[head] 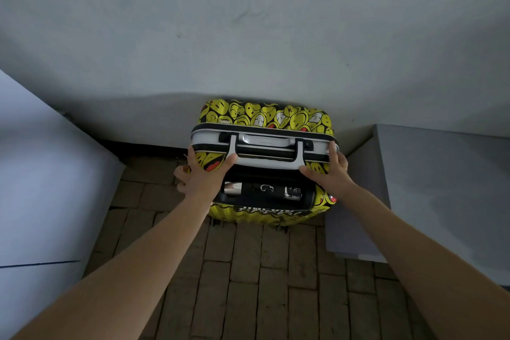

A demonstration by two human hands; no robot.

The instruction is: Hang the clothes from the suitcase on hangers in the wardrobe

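A pale grey wall (248,36) fills the upper view, above a brown brick-patterned floor (262,284). A white cabinet (41,174) stands at the left, a grey one (441,188) at the right. Between them, against the wall, stands a yellow smiley-print suitcase (265,116), upright, with a grey top handle (265,141). The left hand (202,171) grips its top left corner, thumb spread toward the handle, fingers wrapped over the side. The right hand (331,171) clasps the top right corner, fingers over the edge.
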